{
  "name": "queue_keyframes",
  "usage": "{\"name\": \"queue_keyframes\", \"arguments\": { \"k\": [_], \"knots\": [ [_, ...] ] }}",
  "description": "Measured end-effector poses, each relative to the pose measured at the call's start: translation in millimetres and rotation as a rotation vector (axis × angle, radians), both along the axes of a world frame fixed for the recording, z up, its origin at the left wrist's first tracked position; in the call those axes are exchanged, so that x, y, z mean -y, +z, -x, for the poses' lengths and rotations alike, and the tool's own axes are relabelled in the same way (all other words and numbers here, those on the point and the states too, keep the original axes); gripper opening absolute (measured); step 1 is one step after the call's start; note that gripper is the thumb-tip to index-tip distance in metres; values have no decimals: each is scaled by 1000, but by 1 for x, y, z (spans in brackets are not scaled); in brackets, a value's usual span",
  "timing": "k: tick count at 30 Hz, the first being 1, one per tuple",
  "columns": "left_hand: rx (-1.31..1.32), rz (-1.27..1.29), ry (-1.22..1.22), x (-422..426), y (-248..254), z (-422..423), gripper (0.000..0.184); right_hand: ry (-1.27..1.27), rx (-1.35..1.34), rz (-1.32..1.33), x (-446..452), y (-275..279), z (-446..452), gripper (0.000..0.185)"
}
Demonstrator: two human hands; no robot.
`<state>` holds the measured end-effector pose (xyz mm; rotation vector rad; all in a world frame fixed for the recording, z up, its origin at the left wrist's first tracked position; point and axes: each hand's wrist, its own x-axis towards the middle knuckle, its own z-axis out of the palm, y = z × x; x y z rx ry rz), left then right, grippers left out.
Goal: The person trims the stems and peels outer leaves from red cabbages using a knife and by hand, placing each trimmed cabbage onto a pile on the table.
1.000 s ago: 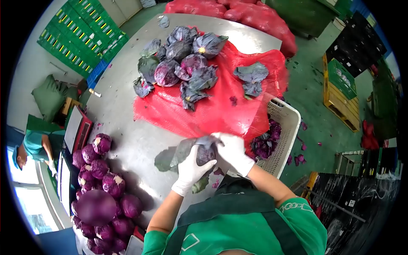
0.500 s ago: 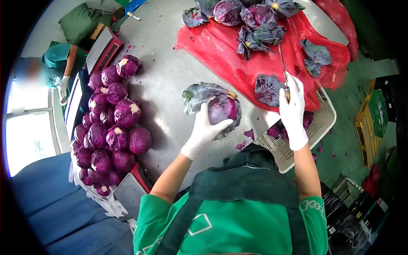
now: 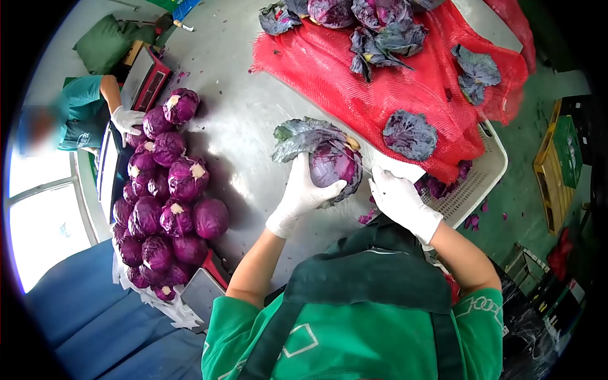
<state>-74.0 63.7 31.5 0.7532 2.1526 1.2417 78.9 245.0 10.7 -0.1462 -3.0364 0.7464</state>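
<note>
A red cabbage (image 3: 332, 166) with loose grey-green outer leaves sits on the metal table, its pale stem end turned toward the upper right. My left hand (image 3: 305, 193), in a white glove, is wrapped round its near left side. Just right of the cabbage, my gloved right hand (image 3: 400, 201) is closed on a knife. The thin blade (image 3: 361, 166) lies against the cabbage close to the stem; the handle is hidden in the fingers. A loose outer leaf (image 3: 410, 135) rests on the red mesh sack (image 3: 329, 79) beyond my right hand.
A pile of trimmed red cabbages (image 3: 168, 149) stands at left, by scales (image 3: 149, 82). Untrimmed cabbages (image 3: 380, 11) and leaves lie at the back. A white crate (image 3: 491, 168) with purple scraps stands right. A co-worker's gloved hand (image 3: 126, 120) touches the pile.
My right hand has swung left and down from the mesh sack, bringing the knife to the cabbage. My left hand keeps its hold. The co-worker's hand has reached the pile.
</note>
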Motion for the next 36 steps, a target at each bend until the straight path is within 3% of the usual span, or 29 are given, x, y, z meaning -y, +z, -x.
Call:
{"name": "queue_keyframes", "arguments": {
  "k": [2, 6, 8, 14, 16, 18, 20, 21, 22, 24, 26, 28, 30, 31, 32, 33, 34, 36],
  "knots": [
    [-62, -3, 11, -1, -6, 3, 93, 95, 124, -246, -4, 2, 7, 16],
    [-29, 11, 16, -10, -8, 11, 93, 206, 88, -368, -18, 5, 21, 22],
    [-80, 87, 25, -11, -7, 10, 91, 221, 244, -297, -22, 4, 31, 25],
    [34, 113, 60, -16, -4, 24, 91, 215, 307, -227, -34, 3, 55, 25],
    [44, 136, 57, -15, -4, 25, 92, 314, 342, -148, -39, 12, 58, 31],
    [-27, 75, 14, -9, -5, 27, 91, 249, 324, 24, -37, 28, 60, 31],
    [-18, 102, 75, -13, -1, 23, 90, 216, 443, -64, -38, 7, 69, 34],
    [-25, 55, -16, -14, 5, 30, 92, 166, 519, -82, -36, -26, 76, 33],
    [-202, 113, -93, -19, 1, 23, 96, 115, 594, -97, -32, -50, 79, 32],
    [-189, 133, -64, -18, 0, 8, 106, 69, 620, -57, -33, -44, 77, 42],
    [-2, 163, -65, -5, 9, 12, 107, 48, 584, 17, -26, -30, 73, 54],
    [17, 104, -66, 6, 1, 18, 108, -113, 272, 490, -22, -52, 63, 76],
    [100, 36, -113, 7, 5, 14, 109, -107, 72, 735, -17, -69, 53, 79],
    [91, 68, -78, 6, -1, 7, 108, -207, 120, 819, -15, -60, 46, 80],
    [79, 98, -50, 2, -7, 2, 107, -235, -98, 1015, -16, -93, 36, 81],
    [-10, -57, -142, -10, 9, 5, 108, -225, -206, 755, -19, -74, 32, 82],
    [-327, -100, -222, -19, -6, 0, 108, -226, -285, 498, -24, -44, 28, 82],
    [-241, -153, -354, -40, 8, 0, 109, -351, -123, 381, -33, -7, 13, 81]
  ]
}}
